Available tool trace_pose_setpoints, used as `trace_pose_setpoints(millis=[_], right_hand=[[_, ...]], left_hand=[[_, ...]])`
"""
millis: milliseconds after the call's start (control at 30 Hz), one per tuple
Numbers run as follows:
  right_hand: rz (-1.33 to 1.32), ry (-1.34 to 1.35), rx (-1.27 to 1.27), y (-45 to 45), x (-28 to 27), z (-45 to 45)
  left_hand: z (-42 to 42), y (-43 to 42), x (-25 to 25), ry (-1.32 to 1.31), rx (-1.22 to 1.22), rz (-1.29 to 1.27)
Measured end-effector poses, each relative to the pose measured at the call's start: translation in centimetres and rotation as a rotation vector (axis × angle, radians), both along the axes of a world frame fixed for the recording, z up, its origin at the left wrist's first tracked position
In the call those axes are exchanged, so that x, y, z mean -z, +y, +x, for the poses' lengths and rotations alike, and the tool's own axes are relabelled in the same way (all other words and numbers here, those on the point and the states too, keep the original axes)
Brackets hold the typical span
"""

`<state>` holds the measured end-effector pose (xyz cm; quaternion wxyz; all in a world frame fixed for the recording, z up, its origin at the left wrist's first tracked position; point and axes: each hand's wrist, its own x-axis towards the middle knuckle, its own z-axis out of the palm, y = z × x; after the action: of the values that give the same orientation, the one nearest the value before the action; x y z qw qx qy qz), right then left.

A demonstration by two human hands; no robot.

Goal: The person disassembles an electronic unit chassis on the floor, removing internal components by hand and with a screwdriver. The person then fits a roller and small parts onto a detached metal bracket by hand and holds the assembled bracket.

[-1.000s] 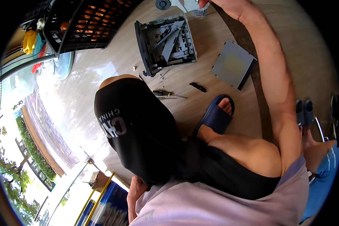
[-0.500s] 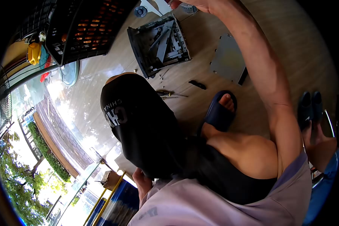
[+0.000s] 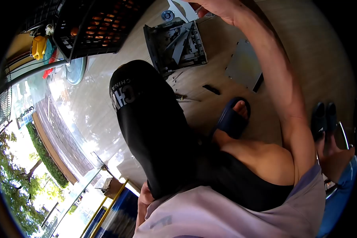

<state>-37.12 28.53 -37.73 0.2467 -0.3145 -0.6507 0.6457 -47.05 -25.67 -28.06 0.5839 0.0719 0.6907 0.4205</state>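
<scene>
My right hand (image 3: 215, 11) reaches to the top edge of the view, fingers curled and partly cut off. It is closed at the edge of a white bracket (image 3: 183, 11), beside which a round, disc-shaped part (image 3: 167, 16) shows. Just below lies an opened disc-drive-like chassis (image 3: 178, 47), its metal frame and loose strips exposed. My left hand (image 3: 145, 195) rests against my black-clad leg at the lower left; its fingers are mostly hidden.
A grey metal cover (image 3: 245, 65), a small black strip (image 3: 211, 89) and a screwdriver (image 3: 182, 97) lie on the floor. A black plastic crate (image 3: 95, 29) stands upper left. Another person's feet in dark slippers (image 3: 324, 116) are at the right.
My right hand has shifted right and slightly down, and the white bracket and round part have moved with it. The view has tilted a little. My left hand stays by my leg.
</scene>
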Motion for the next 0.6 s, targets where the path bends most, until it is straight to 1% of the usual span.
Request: trace_pose_setpoints(millis=[67,167,200,367,433,533,600], right_hand=[[0.018,-0.001,0.029,0.3,0.0,0.5],[0.029,-0.038,0.068,0.1,-0.9,1.0],[0.04,-0.075,0.078,0.1,-1.2,1.1],[0.047,-0.005,0.069,0.6,-0.1,0.6],[0.05,0.044,0.029,0.7,0.4,0.2],[0.038,0.014,0.002,0.7,0.2,0.1],[0.037,0.042,-0.005,1.2,0.8,-0.2]], left_hand=[[-0.2,0.7,1.5,0.072,0.122,-0.056],[-0.4,0.7,2.3,0.149,0.263,-0.115],[-0.5,0.7,2.3,0.166,0.297,-0.13],[-0.4,0.0,1.7,0.227,0.455,-0.193],[-0.3,0.1,1.7,0.25,0.519,-0.208],[-0.5,0.0,1.5,0.289,0.622,-0.231],[-0.7,-0.1,1.3,0.314,0.693,-0.228]])
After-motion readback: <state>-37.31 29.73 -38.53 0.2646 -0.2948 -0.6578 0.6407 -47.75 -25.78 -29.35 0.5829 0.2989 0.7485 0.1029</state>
